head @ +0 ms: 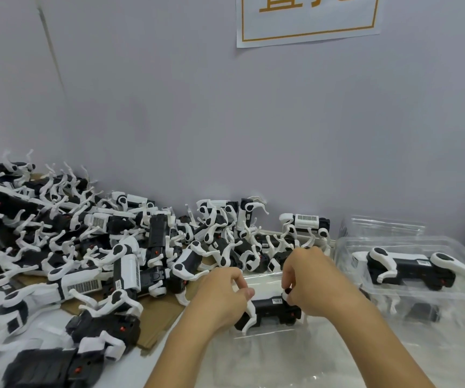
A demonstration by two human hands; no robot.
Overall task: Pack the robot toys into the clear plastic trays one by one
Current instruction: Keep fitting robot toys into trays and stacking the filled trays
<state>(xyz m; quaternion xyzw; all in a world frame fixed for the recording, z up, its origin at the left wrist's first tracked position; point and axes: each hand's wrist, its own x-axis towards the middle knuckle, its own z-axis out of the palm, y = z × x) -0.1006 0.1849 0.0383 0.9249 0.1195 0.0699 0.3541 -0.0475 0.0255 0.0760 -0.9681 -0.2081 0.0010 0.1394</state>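
A black-and-white robot dog toy (270, 310) lies on its side in a clear plastic tray (276, 357) in front of me. My left hand (220, 298) grips its left end, fingers curled over the white legs. My right hand (309, 281) pinches its right end at the white hip joint. A big heap of the same robot toys (99, 247) covers the table to the left and along the wall.
At the right stands a stack of clear trays (410, 301); the top one holds a packed robot toy (413, 267). Brown cardboard (158, 312) lies under the heap. A grey wall with a paper sign (307, 21) closes the back.
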